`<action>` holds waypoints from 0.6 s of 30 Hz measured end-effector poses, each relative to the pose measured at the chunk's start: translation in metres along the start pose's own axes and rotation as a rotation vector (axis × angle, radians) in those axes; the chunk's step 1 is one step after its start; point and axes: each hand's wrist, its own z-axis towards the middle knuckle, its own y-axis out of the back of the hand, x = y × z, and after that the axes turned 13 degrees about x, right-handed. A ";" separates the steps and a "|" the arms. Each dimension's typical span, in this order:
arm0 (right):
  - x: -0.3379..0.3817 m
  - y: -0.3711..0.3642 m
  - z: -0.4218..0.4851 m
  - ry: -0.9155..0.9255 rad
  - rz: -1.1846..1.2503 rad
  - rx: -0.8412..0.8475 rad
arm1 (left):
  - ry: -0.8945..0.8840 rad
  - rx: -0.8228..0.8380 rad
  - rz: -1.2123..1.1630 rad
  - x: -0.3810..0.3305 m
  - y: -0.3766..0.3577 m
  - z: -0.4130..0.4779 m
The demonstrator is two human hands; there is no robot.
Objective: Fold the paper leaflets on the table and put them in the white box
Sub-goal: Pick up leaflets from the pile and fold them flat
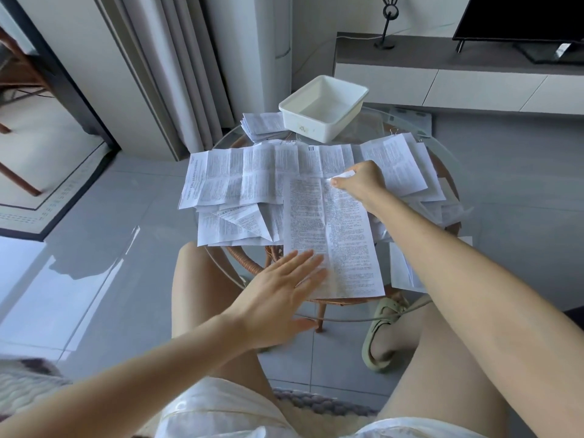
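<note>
One printed leaflet (341,235) lies lengthwise at the near edge of the round glass surface (380,121), creased down its middle, and both hands are on it; the left hand (278,298) is spread flat with straight fingers (303,263) pressing the near left part of the sheet, grasping nothing; the right hand (360,181) reaches to the far end and pinches the lifted far corner between thumb and fingers. Beyond it one long unfolded leaflet (252,172) stretches across the middle of the surface, with many fold lines; a loose heap of sheets (234,226) lies under its near left side, and another overlapping heap (401,165) fans out to the right; I cannot count the sheets in either. At the far edge stands one white box (319,129), turned at an angle; just to its left, touching it, sits one small stack of folded leaflets (262,124). Through the glass shows one pale green sandal (379,330) on the tiled floor; one dark television (521,17) stands on the low cabinet behind.
</note>
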 end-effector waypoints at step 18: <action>0.001 0.039 -0.109 0.536 -0.693 -0.399 | -0.116 -0.074 -0.240 0.001 0.006 -0.014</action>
